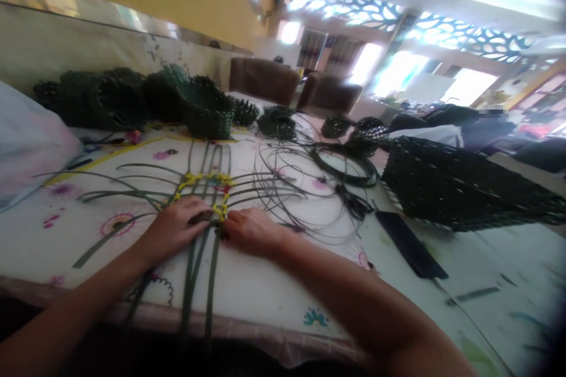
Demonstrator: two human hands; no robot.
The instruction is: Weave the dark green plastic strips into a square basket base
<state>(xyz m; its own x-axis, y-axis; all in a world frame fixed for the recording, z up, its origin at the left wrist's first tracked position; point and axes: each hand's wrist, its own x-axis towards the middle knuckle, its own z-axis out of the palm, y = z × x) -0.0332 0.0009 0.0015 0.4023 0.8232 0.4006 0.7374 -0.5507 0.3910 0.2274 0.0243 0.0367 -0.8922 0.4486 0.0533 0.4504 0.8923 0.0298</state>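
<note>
Long flat green weaving strips point(211, 283) cross one another on the table, forming a small woven base. A yellow cord point(204, 177) runs around its outline, with a bit of red at its right side. At the base's near left corner, my left hand point(183, 221) has its fingers bent over a dark green strip. Opposite it, my right hand point(250, 232) is closed at the near right corner, pinching where the yellow cord ends; its fingertips are partly hidden. Loose strip ends fan out left, right, away from me and over the near table edge.
Dark green woven baskets point(206, 109) stand along the back. Thin coiled strands point(305, 188) and a thicker coil point(345, 165) lie to the right. Beyond them are a black phone-like slab point(411, 244) with a cable and a large woven piece point(464, 182). A white bag point(30, 141) bulges at left.
</note>
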